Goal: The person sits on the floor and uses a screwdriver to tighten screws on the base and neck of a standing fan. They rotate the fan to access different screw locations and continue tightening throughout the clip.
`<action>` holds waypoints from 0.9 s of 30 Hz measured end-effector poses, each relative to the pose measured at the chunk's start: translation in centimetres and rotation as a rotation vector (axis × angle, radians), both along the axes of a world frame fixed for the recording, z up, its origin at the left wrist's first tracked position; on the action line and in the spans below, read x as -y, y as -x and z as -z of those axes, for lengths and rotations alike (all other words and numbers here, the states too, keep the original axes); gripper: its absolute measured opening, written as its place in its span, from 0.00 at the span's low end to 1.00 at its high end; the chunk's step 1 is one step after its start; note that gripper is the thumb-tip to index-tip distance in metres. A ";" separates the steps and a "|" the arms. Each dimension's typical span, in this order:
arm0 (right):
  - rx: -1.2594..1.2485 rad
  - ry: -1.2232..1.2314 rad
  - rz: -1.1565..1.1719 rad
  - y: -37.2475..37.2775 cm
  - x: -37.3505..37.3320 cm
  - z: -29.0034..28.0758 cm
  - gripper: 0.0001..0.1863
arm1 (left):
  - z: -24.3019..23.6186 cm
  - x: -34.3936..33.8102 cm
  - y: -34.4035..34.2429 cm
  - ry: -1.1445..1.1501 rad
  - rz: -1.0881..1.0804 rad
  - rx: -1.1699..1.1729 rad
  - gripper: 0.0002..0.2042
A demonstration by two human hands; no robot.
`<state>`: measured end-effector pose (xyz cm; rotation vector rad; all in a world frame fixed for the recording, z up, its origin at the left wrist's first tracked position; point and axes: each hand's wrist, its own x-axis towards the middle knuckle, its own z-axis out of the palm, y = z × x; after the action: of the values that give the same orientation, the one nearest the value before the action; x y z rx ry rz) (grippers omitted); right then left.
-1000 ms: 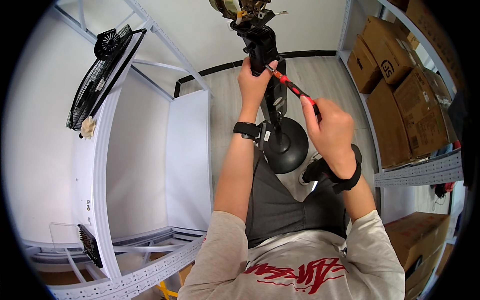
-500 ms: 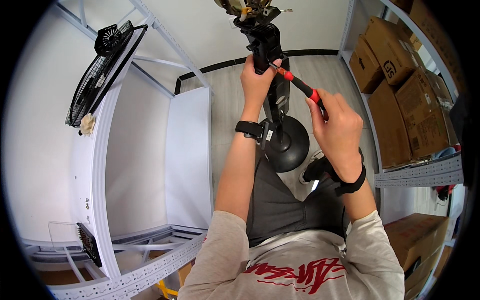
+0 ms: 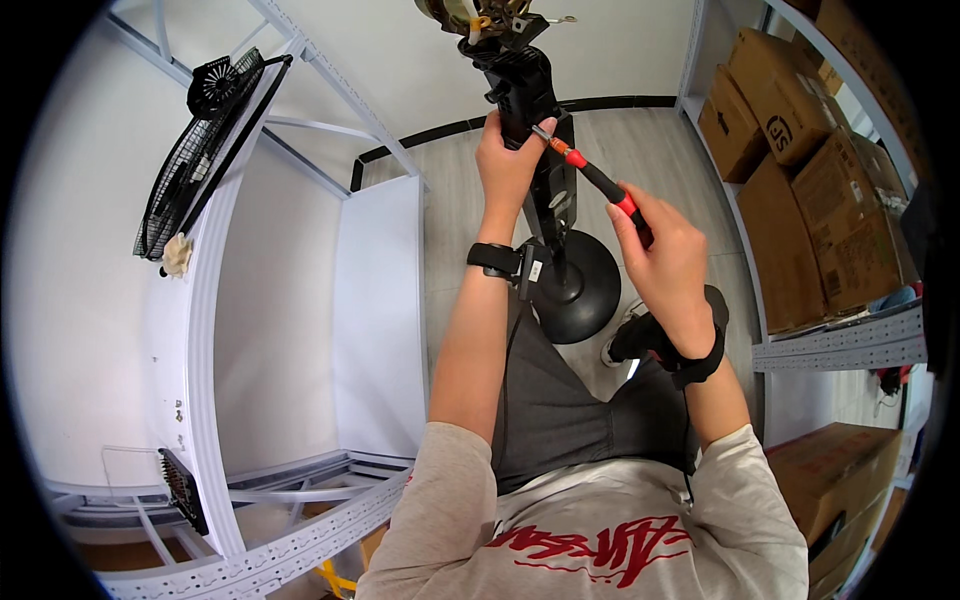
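Note:
A black pedestal fan stands on the floor before me, its metal motor parts bare at the top and its round base near my feet. My left hand is wrapped round the fan's neck, the thumb on its right side. A red and black screwdriver is gripped by its handle in my right hand. Its tip is at the neck, close to my left thumb. Whether the tip sits in a screw is too small to tell.
On the white shelf at left lie black wire fan grilles, a cream-coloured knob-like part, a few small metal pieces and a dark tray. Cardboard boxes fill the rack at right.
The fan's top has shifted slightly left. My right hand and the screwdriver have moved a little to the left, while my left hand keeps its grip on the neck.

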<state>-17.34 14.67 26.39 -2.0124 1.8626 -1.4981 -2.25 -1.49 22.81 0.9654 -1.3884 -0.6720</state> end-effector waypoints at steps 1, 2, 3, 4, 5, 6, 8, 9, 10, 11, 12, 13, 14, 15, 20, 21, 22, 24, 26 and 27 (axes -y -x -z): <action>-0.012 0.028 0.005 -0.1 0.0 0.2 0.13 | 0.0 0.0 0.0 -0.005 -0.001 0.000 0.23; -0.032 0.050 0.005 -0.3 0.0 0.5 0.13 | -0.1 -0.1 0.0 -0.010 -0.002 -0.001 0.23; -0.054 0.070 0.007 -0.4 0.0 0.7 0.14 | -0.2 -0.1 0.0 -0.016 0.000 -0.004 0.23; -0.077 0.091 0.010 -0.4 -0.1 0.9 0.15 | -0.2 -0.1 0.1 -0.029 0.003 0.005 0.22; -0.127 0.106 0.010 -0.1 -0.1 0.8 0.15 | -0.4 -0.1 0.2 -0.042 0.006 0.014 0.22; -0.174 0.120 0.001 0.1 0.0 0.9 0.15 | -0.3 -0.2 0.0 -0.056 0.000 0.026 0.22; -0.231 0.118 -0.010 0.8 0.3 0.5 0.15 | -0.2 -0.2 -0.4 -0.014 -0.009 0.035 0.22; -0.247 0.100 -0.004 1.4 0.4 -0.1 0.15 | -0.2 -0.2 -0.3 0.009 -0.007 0.036 0.22; -0.262 0.082 0.001 1.7 0.6 -0.4 0.14 | -0.2 -0.2 -0.3 0.007 -0.006 0.036 0.22; -0.263 0.083 0.004 1.7 0.7 -0.5 0.14 | -0.2 -0.2 -0.3 0.006 -0.006 0.036 0.22; -0.264 0.085 0.010 1.9 0.8 -0.6 0.14 | -0.1 -0.1 -0.2 0.007 -0.004 0.035 0.22; -0.266 0.088 0.015 1.9 0.8 -0.7 0.14 | -0.1 -0.1 -0.2 0.006 0.001 0.028 0.22; -0.262 0.097 0.016 1.7 0.7 -0.6 0.14 | -0.1 -0.1 -0.1 0.005 0.005 0.020 0.22; -0.258 0.105 0.018 1.0 0.3 -0.5 0.14 | -0.1 -0.1 0.0 0.003 0.010 0.013 0.22; -0.237 0.134 0.047 -0.5 0.1 -0.6 0.14 | -0.2 -0.2 0.0 -0.003 -0.001 0.011 0.19; -0.226 0.134 0.047 -0.5 0.2 -0.8 0.14 | -0.2 -0.2 0.0 -0.011 0.005 0.000 0.19; -0.215 0.134 0.048 -0.5 0.3 -0.9 0.14 | -0.1 -0.1 0.0 -0.012 0.002 0.008 0.19; -0.200 0.117 0.031 -0.1 0.5 -0.8 0.13 | -0.1 0.0 -0.1 -0.015 -0.003 0.022 0.19; -0.188 0.106 0.023 0.3 0.6 -0.7 0.12 | 0.1 0.1 -0.1 0.011 0.000 0.012 0.19; -0.185 0.101 0.025 0.6 0.5 -0.7 0.12 | 0.0 0.0 0.0 0.022 0.001 0.005 0.19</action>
<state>-17.92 14.13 27.05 -2.2524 1.9196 -1.4879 -2.21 -1.54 22.78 0.9495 -1.3985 -0.6545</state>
